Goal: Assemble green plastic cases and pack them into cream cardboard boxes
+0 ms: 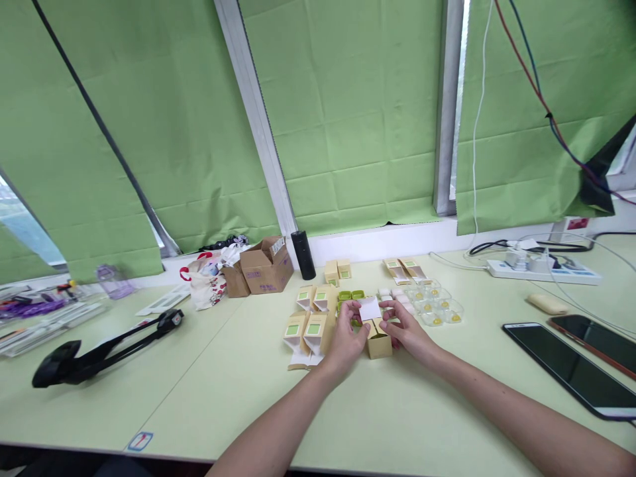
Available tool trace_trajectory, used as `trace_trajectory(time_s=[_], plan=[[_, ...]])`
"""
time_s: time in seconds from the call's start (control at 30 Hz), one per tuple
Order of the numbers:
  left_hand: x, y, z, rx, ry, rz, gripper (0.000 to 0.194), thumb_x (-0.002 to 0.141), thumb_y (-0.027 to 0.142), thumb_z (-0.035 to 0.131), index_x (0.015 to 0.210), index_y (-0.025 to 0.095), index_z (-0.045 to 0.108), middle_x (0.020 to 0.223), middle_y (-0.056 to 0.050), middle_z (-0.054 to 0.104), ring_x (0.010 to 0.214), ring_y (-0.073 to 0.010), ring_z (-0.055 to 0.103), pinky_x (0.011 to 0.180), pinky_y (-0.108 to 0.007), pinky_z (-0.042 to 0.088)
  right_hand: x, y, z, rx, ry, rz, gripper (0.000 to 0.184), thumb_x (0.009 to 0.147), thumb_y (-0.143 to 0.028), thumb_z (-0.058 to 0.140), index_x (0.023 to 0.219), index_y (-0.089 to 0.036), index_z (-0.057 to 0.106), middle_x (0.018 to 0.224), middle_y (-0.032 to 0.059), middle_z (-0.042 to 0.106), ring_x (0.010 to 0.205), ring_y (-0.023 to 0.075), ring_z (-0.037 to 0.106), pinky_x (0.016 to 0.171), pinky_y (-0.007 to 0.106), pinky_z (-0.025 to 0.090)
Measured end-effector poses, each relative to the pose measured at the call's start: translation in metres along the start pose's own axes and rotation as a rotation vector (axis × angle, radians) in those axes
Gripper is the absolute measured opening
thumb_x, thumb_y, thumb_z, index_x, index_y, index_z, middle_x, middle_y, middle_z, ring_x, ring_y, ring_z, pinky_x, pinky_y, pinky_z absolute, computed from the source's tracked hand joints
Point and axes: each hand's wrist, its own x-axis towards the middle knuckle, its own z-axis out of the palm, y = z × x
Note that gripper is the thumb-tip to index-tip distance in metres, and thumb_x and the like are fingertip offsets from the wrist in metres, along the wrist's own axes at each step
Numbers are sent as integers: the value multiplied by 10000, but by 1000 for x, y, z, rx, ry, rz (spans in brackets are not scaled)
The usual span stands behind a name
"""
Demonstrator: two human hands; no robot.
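A small tan cardboard box [380, 347] stands on the table between my hands, its white-lined lid flap raised at the back. My left hand [350, 336] is closed on the box's left side, thumb near the top edge. On the opposite side my right hand [406, 330] grips it, with fingertips at the raised flap. What is inside the box cannot be made out. Small green containers [352, 294] sit just behind, partly hidden by my left hand. Pale pinkish-white pieces [399, 293] lie beyond my right hand, beside clear plastic cups [432, 306] with yellow centres.
Several partly folded cartons [314, 331] with green labels lie left of my hands. Further back are two closed boxes [338, 270], more flat cartons [405, 270], a black cylinder [303, 256] and a brown carton [267, 268]. Phones [571, 368] and a power strip [546, 270] lie right.
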Motion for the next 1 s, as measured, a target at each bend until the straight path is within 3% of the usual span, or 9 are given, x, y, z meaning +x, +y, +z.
trace_trajectory(time_s=[0.27,0.67,0.9,1.0], plan=[[-1,-3,1,-31,-6,8,426,888,175,709,1211,247,441,1124,-67,697,1056,-208,643,957,-357,478,-2,-5,1,2,-2,20,575,687,-471,817,1170,-293,563,978,-29,519,607,109,535,457,231,397],[1,-3,-1,50,-22,70,134,889,206,712,994,211,628,1017,-53,653,1011,-220,598,913,-322,465,0,-2,-1,-41,4,-21,532,714,-484,794,1156,-287,574,977,-27,537,569,107,531,461,252,383],[2,-3,-1,39,-32,68,110,879,203,715,951,197,632,1027,-59,674,1006,-212,606,915,-315,472,2,-1,-2,-24,37,-128,476,706,-438,813,1108,-261,630,977,-18,528,615,108,524,525,256,392],[2,-4,-1,32,-30,70,108,874,200,717,945,196,636,1028,-60,680,1007,-212,610,916,-318,475,-1,-5,-5,-38,62,-245,380,780,-469,784,1072,-252,673,948,-1,561,669,139,543,592,283,426]])
